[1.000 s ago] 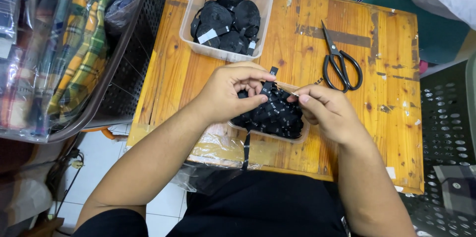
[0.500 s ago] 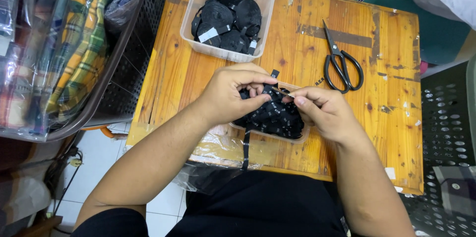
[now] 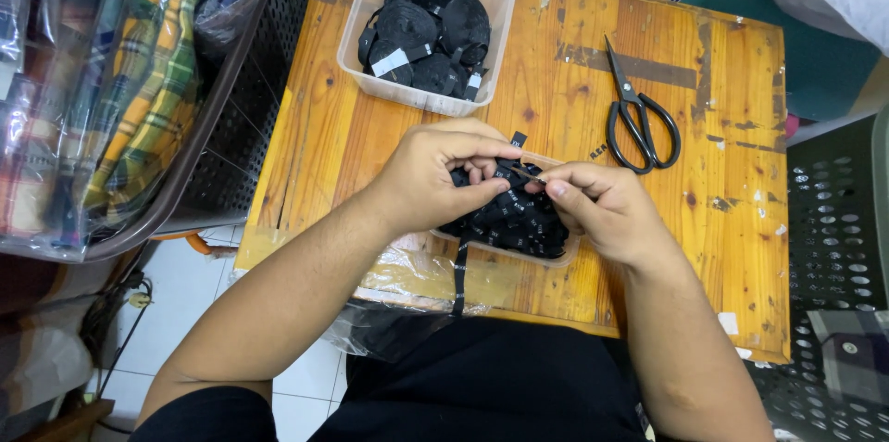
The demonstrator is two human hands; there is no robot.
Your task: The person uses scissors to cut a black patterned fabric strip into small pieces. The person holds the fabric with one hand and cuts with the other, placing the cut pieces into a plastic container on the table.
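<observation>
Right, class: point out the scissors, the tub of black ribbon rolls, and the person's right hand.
scissors (image 3: pixel 637 124), head view, on the pivot and handles.
tub of black ribbon rolls (image 3: pixel 364 33), head view, on its left wall.
right hand (image 3: pixel 602 211), head view, on its back.

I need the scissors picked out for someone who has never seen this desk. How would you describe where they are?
Start at the wooden table and look to its far right part, past the right hand. The scissors lie flat there on bare wood, blades pointing away from the person. They are black with big loop handles, the only tool lying alone, apart from the clear tub of black tape rolls at the far left.
</observation>
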